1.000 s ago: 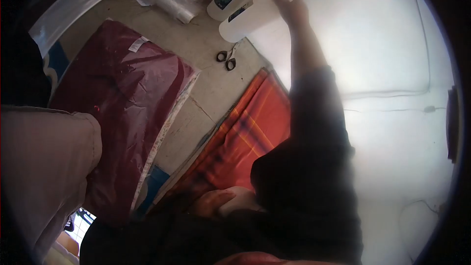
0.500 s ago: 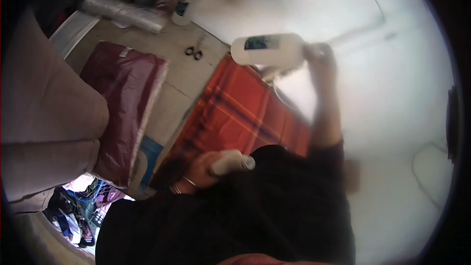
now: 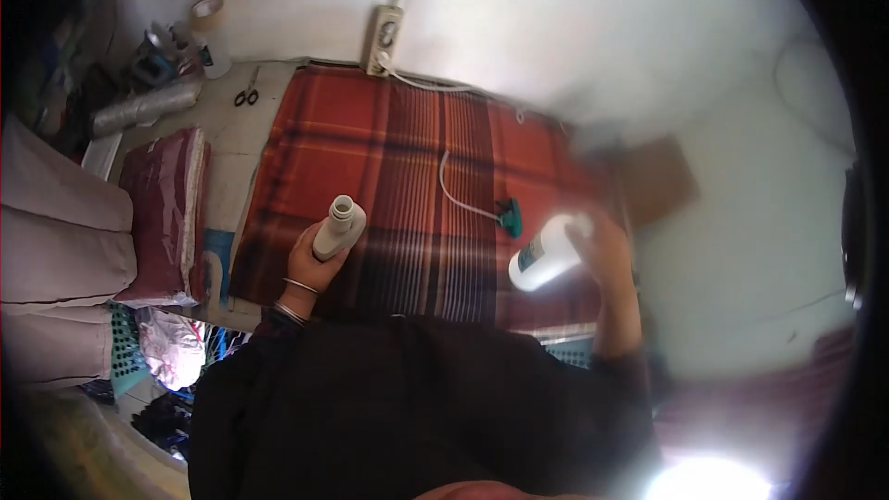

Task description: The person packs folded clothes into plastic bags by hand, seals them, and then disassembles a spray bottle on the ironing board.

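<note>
My left hand [image 3: 310, 264] is closed around a small cream bottle [image 3: 344, 230] with no cap, its threaded neck facing up toward me. In my right hand [image 3: 607, 245], somewhat blurred, is a larger white bottle [image 3: 544, 261] with a dark label. It tilts over the cloth, its base toward the lower left and its neck end at my fingers. Between the two bottles, a green trigger spray head [image 3: 512, 218] with a white dip tube [image 3: 454, 187] lies on the red and black checked cloth [image 3: 324, 157].
Behind the cloth, a power strip [image 3: 383, 39] with a plugged-in white cable stands against the wall. To the left are scissors [image 3: 247, 96], a wrapped maroon bundle [image 3: 159, 213], a clear plastic roll [image 3: 148, 108] and another bottle [image 3: 214, 57] with a tape roll [image 3: 207, 15] on top.
My right hand has brought the white bottle down from near the wall to low over the cloth. The view has turned, and the green spray head now shows. My left hand still holds the cream bottle.
</note>
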The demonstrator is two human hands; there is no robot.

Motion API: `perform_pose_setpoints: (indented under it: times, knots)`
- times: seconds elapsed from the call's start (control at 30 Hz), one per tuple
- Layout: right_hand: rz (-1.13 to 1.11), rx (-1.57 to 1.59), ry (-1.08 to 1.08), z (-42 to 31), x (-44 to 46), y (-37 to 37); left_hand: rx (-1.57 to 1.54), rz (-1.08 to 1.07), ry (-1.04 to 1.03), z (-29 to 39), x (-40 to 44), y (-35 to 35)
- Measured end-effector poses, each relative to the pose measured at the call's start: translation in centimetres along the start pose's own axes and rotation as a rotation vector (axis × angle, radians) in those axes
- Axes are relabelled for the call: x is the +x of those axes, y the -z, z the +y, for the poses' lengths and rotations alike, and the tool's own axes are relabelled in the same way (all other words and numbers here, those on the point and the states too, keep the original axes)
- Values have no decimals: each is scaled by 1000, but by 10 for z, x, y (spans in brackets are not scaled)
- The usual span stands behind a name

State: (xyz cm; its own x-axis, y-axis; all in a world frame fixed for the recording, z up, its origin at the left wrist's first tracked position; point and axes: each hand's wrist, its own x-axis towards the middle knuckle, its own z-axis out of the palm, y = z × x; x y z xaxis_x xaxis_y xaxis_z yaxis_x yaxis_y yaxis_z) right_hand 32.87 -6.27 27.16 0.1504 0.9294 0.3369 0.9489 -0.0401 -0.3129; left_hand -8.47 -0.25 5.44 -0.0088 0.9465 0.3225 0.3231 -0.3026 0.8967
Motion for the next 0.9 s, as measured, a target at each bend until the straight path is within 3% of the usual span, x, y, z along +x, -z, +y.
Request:
perform_pose_setpoints:
  times: [0.2, 0.27, 0.37, 0.47, 0.53, 0.6, 0.63, 0.77, 0.8, 0.87, 0.9]
  knots:
    - [216, 38, 44, 62, -25, 0, -92, -50, 152, 24, -45, -69]
    - [337, 31, 239, 82, -23, -7, -5, -71, 151, 35, -55, -84]
    - [187, 35, 277, 87, -17, 2, -57, -23, 162, 30, -69, -109]
    - [274, 101, 366, 94, -15, -6, -20, 78, 44, 12, -78, -119]
    - [250, 207, 309, 100, -17, -22, 96, 143, 28, 26, -80, -124]
    - [470, 516, 250, 104, -13, -47, 167, 203, 29, 43, -82, -130]
    - [373, 780, 39, 97, -17, -50, 222, 214, 22, 39, -82, -129]
    - [294, 893, -16, 100, -20, -52, 284, 251, 32, 34, -82, -130]
    - [282, 899, -1, 108, -19, -58, 288, 234, 41, 35, -82, -129]
    - [355, 843, 297, 123, -14, -68, 298, 243, 33, 36, -81, -129]
    - [349, 845, 302, 124, -13, -67, 304, 235, 19, 38, -80, -130]
